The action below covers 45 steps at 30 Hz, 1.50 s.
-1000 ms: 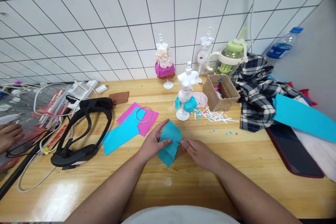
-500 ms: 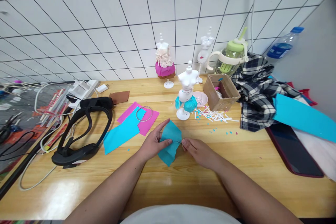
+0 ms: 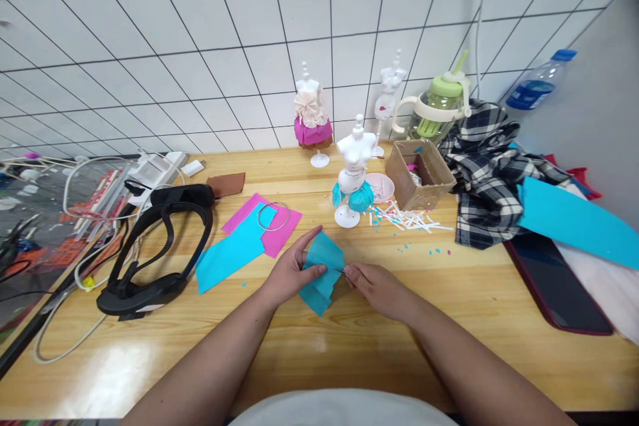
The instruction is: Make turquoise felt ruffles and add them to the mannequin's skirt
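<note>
A piece of turquoise crepe paper (image 3: 319,279) is pinched between the thumb and fingers of my left hand (image 3: 292,271), low above the table. My right hand (image 3: 367,281) is closed on a thin, dark, needle-like tool (image 3: 341,272). Its tip meets the right side of the paper; most of it is hidden by my fingers. Just beyond my hands stands a small white dress-form mannequin (image 3: 356,146) with gathered turquoise paper (image 3: 360,198) round its lower part.
Behind stand a mannequin in a pink skirt (image 3: 313,130) and a bare one (image 3: 389,83). A cardboard box (image 3: 422,188), pink dish (image 3: 380,185) and paper scraps (image 3: 412,218) are to the right. Leftward lie blue paper (image 3: 232,253), a metal ring (image 3: 259,216) and a black headset (image 3: 150,293).
The camera view has shifted very slightly. Both hands stay in nearly the same place on the turquoise paper, with the thin tool still at its right side.
</note>
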Motion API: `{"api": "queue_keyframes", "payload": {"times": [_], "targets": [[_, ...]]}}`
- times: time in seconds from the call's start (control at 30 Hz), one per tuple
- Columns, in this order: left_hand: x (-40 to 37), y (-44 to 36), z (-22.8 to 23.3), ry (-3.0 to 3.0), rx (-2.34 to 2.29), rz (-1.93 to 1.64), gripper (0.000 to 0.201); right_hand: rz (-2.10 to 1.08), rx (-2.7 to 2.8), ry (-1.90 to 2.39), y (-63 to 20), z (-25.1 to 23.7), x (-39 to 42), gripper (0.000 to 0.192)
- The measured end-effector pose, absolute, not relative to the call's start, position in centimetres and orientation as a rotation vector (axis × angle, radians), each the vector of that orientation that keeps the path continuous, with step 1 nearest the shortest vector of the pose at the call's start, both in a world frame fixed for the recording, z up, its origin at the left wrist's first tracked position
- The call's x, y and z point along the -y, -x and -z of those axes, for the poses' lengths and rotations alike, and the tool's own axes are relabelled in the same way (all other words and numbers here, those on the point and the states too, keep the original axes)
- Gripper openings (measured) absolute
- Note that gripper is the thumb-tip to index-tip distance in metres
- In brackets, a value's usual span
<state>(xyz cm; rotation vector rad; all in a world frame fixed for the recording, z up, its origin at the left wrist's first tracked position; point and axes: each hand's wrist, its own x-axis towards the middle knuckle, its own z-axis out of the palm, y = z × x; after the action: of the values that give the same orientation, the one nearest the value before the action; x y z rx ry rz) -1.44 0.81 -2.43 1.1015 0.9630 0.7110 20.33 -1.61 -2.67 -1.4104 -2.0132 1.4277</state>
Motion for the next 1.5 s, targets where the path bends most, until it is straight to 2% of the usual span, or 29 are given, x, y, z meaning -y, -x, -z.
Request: {"api": "queue_keyframes", "payload": {"times": [0.63,1.5], "targets": [[-0.7,1.2,2.1,-1.174,-0.996,-0.647,0.096,-1.371,2.044,1.417,-19.9,1.9,1.9,0.044],[-0.4,1.0,2.3,-1.357,-1.062,-0.646,0.084,-1.31,2.088,1.507,-19.4,1.6,1.9,0.041]]}}
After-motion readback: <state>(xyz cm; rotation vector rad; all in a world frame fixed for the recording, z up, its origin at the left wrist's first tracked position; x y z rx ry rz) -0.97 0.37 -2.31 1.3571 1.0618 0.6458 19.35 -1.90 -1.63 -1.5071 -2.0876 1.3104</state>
